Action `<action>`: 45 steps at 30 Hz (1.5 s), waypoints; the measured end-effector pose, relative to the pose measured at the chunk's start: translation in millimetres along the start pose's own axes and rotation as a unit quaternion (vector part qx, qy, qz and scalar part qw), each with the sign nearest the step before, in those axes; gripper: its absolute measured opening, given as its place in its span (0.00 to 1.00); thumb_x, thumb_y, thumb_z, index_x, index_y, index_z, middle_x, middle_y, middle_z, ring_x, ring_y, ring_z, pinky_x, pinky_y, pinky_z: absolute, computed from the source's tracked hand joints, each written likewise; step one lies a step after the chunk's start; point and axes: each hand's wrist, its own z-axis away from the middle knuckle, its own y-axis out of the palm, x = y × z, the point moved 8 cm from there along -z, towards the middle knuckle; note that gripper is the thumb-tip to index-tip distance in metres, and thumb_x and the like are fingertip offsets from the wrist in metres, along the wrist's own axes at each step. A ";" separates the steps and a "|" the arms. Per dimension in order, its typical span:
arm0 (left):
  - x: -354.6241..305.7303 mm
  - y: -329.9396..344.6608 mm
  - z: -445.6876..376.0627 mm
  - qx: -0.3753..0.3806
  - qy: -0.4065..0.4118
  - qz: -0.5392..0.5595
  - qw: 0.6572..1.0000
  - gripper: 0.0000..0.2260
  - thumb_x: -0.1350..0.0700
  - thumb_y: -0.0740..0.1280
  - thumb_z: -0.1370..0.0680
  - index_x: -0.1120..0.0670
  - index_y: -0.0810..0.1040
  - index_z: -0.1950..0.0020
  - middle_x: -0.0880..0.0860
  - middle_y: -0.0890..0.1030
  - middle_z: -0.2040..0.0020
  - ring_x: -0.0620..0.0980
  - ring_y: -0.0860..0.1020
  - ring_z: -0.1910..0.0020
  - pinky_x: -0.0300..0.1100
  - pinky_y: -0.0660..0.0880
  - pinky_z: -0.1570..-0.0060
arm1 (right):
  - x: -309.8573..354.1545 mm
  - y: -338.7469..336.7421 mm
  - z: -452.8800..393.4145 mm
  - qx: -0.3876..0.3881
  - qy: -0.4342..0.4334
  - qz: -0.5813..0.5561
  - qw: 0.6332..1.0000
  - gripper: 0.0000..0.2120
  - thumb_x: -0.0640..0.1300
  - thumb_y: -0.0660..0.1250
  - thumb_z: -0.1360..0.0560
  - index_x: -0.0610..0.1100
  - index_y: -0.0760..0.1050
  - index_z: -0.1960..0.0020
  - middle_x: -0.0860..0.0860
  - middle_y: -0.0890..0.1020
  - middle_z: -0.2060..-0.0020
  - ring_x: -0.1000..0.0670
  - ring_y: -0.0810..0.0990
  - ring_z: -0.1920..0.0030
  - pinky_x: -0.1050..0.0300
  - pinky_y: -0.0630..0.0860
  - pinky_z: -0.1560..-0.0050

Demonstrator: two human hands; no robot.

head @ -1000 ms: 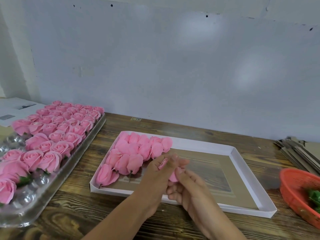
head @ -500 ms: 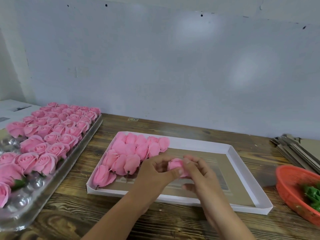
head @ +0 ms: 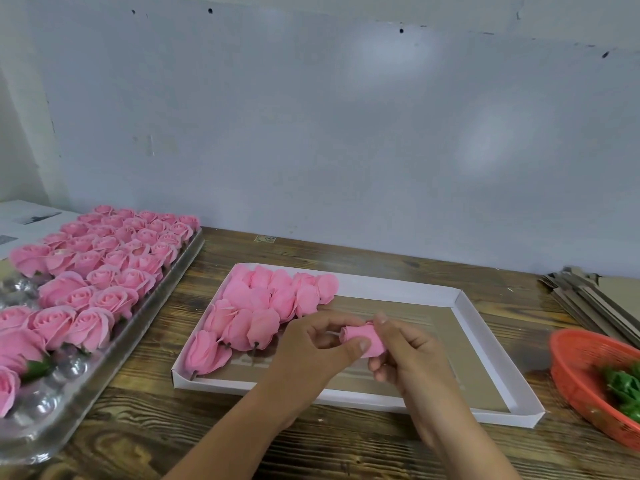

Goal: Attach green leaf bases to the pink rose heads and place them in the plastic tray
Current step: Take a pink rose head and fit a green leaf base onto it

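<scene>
Both hands hold one pink rose head (head: 363,338) above the white cardboard tray (head: 485,344). My left hand (head: 311,351) pinches its left end with thumb and fingers. My right hand (head: 405,355) grips its right side. Several loose pink rose heads (head: 263,306) lie on their sides in the white tray's left part. A clear plastic tray (head: 83,372) at the left holds several upright pink roses (head: 104,268); a green leaf base (head: 36,368) shows under one. Green leaf bases (head: 623,386) lie in a red basket (head: 575,368) at the right.
The wooden table (head: 145,427) runs up to a pale wall at the back. A stack of brown cardboard sheets (head: 595,296) lies at the far right behind the basket. Papers (head: 24,220) sit at the far left behind the plastic tray.
The rose head has turned onto its side between my hands, which have shifted slightly right and spread a little over the white tray.
</scene>
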 end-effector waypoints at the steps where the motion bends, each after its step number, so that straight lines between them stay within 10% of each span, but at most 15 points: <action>1: -0.2 0.2 0.3 0.002 -0.002 0.006 1.000 0.13 0.59 0.76 0.25 0.40 0.85 0.49 0.46 0.87 0.49 0.45 0.85 0.49 0.36 0.80 0.51 | 0.3 0.2 0.7 -0.001 0.003 0.010 1.000 0.20 0.59 0.66 0.28 0.42 0.86 0.55 0.45 0.78 0.72 0.53 0.74 0.72 0.63 0.73 0.71; 6: 5.3 -2.2 -1.3 -0.018 -0.027 0.038 0.999 0.13 0.60 0.75 0.25 0.40 0.87 0.51 0.47 0.87 0.52 0.45 0.85 0.51 0.37 0.81 0.53 | 20.3 -42.5 -3.3 -0.115 -0.038 0.115 0.986 0.13 0.50 0.61 0.19 0.50 0.83 0.54 0.51 0.86 0.59 0.53 0.82 0.62 0.60 0.80 0.63; 12: 7.5 -0.7 -0.6 -0.019 -0.044 0.050 0.998 0.10 0.60 0.76 0.26 0.44 0.87 0.52 0.50 0.88 0.52 0.48 0.85 0.51 0.41 0.82 0.50 | 63.3 -173.7 18.6 -0.333 -0.049 0.407 0.849 0.13 0.38 0.62 0.24 0.47 0.80 0.42 0.48 0.83 0.51 0.44 0.80 0.50 0.47 0.75 0.44; 21: 3.3 1.7 1.9 -0.016 -0.049 0.054 0.997 0.13 0.60 0.75 0.26 0.40 0.87 0.54 0.48 0.88 0.52 0.48 0.85 0.51 0.42 0.83 0.51 | 7.3 -314.2 -2.6 -0.265 0.248 0.554 0.750 0.09 0.37 0.70 0.26 0.35 0.82 0.48 0.37 0.83 0.52 0.38 0.80 0.55 0.45 0.78 0.47; 27: 2.8 0.9 1.9 -0.019 -0.054 0.056 0.997 0.10 0.54 0.77 0.31 0.40 0.87 0.54 0.49 0.88 0.52 0.47 0.85 0.51 0.39 0.82 0.53 | 9.4 -331.8 -28.3 -0.213 0.259 0.661 0.671 0.10 0.45 0.68 0.25 0.41 0.84 0.50 0.43 0.84 0.51 0.44 0.81 0.52 0.53 0.78 0.48; 35: 2.4 -0.3 2.0 -0.022 -0.058 0.054 0.997 0.13 0.60 0.75 0.26 0.39 0.87 0.55 0.48 0.88 0.52 0.46 0.85 0.52 0.37 0.81 0.54 | 2.0 -356.6 -29.3 -0.280 0.251 0.625 0.685 0.17 0.48 0.77 0.36 0.42 0.80 0.51 0.45 0.81 0.65 0.43 0.80 0.65 0.48 0.81 0.58; 41: 1.1 1.3 2.4 -0.021 -0.057 0.055 0.997 0.14 0.60 0.75 0.26 0.39 0.87 0.55 0.49 0.88 0.52 0.47 0.85 0.52 0.38 0.82 0.54 | -36.2 -412.1 -45.4 -0.295 0.257 0.587 0.709 0.31 0.53 0.76 0.38 0.41 0.77 0.39 0.35 0.78 0.44 0.34 0.77 0.46 0.37 0.77 0.44; 45: 2.3 0.7 2.4 -0.026 -0.059 0.057 0.996 0.14 0.61 0.75 0.26 0.40 0.87 0.56 0.49 0.88 0.53 0.48 0.85 0.52 0.37 0.81 0.56 | -21.0 -377.6 -44.0 -0.263 0.245 0.613 0.704 0.26 0.51 0.74 0.31 0.38 0.77 0.38 0.36 0.81 0.46 0.37 0.80 0.50 0.45 0.79 0.46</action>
